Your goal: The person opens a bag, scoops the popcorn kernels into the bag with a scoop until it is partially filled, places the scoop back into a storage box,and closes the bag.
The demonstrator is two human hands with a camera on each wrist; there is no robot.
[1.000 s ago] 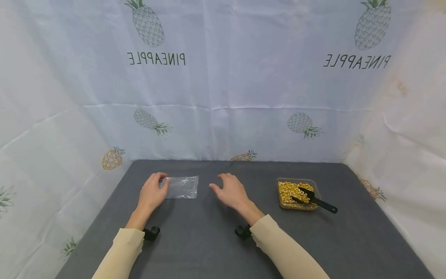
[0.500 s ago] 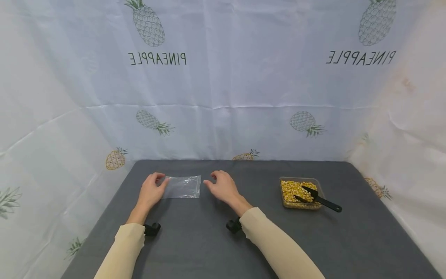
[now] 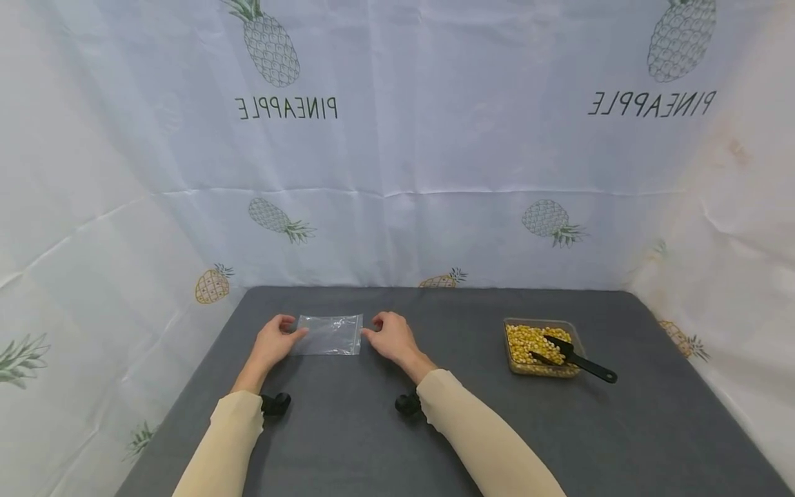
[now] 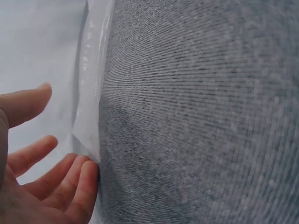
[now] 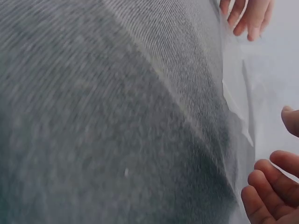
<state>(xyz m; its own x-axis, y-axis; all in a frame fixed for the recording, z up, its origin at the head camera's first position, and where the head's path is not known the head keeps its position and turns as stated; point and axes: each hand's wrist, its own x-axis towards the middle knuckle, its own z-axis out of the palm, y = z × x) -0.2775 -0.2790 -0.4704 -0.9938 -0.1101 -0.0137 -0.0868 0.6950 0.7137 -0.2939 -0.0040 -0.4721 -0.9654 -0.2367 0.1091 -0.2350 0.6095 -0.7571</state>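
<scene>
Head view: the bag [image 3: 332,336] lies flat between left hand [image 3: 273,339] and right hand [image 3: 394,338], probably so both its ends are within reach. Well right of the bag, corn [image 3: 524,339] fills a box [image 3: 545,371]; the scoop [image 3: 581,361] overhangs it, presumably for easy grasping. Grey table [image 3: 348,428] under the bag, pineapple curtain [image 3: 466,152] beyond. Left wrist view: hand spread, pinching nothing. Right wrist view: likewise spread; contact unclear.

It looks like a makeshift booth, whether in a home or a lab one cannot tell, since white curtains [image 3: 435,148] printed with pineapples [image 3: 271,52] hang behind the table [image 3: 341,442] and to its left and right.
</scene>
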